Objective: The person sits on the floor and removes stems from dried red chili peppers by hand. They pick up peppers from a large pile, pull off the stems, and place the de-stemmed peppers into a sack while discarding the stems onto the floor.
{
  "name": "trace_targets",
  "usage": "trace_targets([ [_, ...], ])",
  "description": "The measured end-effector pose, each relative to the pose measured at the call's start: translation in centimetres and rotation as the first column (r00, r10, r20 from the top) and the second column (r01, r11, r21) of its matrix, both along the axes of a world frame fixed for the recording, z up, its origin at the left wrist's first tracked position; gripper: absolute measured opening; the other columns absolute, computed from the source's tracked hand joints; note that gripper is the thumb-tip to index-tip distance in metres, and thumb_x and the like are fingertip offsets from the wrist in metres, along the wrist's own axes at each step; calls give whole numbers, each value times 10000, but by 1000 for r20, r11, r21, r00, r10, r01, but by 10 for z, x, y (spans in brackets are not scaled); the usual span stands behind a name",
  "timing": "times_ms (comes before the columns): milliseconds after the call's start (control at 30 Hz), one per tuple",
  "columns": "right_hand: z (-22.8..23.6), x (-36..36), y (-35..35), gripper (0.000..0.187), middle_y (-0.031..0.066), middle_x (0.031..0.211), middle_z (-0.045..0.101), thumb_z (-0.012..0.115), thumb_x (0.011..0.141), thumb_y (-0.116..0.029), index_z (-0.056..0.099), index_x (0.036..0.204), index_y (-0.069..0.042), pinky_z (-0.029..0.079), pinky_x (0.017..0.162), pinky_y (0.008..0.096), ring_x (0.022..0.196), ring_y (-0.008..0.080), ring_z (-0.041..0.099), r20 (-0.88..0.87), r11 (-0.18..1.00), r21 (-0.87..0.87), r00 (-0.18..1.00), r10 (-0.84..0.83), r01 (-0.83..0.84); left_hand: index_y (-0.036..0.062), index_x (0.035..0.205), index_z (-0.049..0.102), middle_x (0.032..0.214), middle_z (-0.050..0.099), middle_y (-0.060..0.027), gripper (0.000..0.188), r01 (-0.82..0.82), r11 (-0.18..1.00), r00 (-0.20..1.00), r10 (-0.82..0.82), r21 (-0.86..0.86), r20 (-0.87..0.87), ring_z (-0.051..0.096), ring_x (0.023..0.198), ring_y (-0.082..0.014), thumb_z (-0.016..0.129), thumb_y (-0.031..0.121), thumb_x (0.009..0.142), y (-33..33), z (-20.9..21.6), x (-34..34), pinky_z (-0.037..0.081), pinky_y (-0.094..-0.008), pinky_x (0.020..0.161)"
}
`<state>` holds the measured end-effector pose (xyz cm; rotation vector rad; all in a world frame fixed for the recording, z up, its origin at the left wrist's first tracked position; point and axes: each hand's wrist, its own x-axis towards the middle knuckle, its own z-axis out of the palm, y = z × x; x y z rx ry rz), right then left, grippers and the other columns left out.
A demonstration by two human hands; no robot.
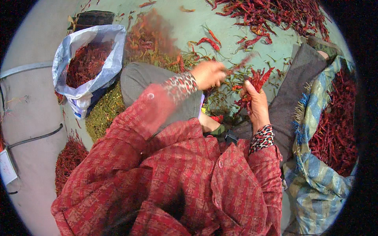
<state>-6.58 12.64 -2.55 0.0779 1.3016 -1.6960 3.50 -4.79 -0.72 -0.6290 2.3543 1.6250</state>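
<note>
My right hand (pixel 255 100) is closed round a bunch of dried red chillies (pixel 260 78), whose tips stick up past the thumb. Close to its left is my left hand (pixel 210 74), smeared by motion, with its fingers drawn together. A thin, dark reddish streak (pixel 243 63) extends from those fingers; it is too blurred to name. Below both hands, green stalks and bits (pixel 220 94) are scattered between my legs. Several loose red chillies (pixel 208 41) lie on the pale green floor (pixel 189 25) beyond the left hand.
At left stands an open white and blue sack (pixel 118 43) holding dark red chillies, beside a heap of greenish stalks (pixel 104 108). Another chilli heap (pixel 271 13) lies at the far right. A striped woven sack (pixel 311 141) of chillies is by my right leg. A black cable (pixel 37 137) crosses the left floor.
</note>
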Motion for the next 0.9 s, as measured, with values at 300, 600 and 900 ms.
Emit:
trace_targets([
  [300, 20, 9, 4, 130, 0, 680, 547, 598, 744, -164, 550, 805, -60, 380, 544, 214, 602, 84, 494, -106, 987, -42, 983, 147, -152, 10, 813, 505, 604, 552, -62, 159, 7, 992, 995, -20, 128, 103, 571, 539, -138, 442, 155, 827, 43, 5, -1, 457, -264, 485],
  [600, -14, -24, 17, 137, 40, 723, 580, 550, 802, -201, 523, 816, -68, 476, 589, 282, 628, 148, 562, 267, 900, -216, 909, -320, 379, 48, 991, 498, 689, 554, -52, 209, 179, 971, 983, -172, 156, -56, 554, 591, -140, 451, 174, 831, 36, 34, -4, 456, -258, 536],
  [900, 2, -7, 7, 164, 69, 759, 568, 553, 787, -145, 524, 881, -13, 463, 670, 300, 729, 188, 563, 138, 970, -192, 983, -125, 150, 80, 900, 528, 917, 487, -107, 218, 352, 565, 936, -218, -746, 276, 526, 859, -283, 556, 218, 734, -4, -36, -25, 448, -382, 691],
])
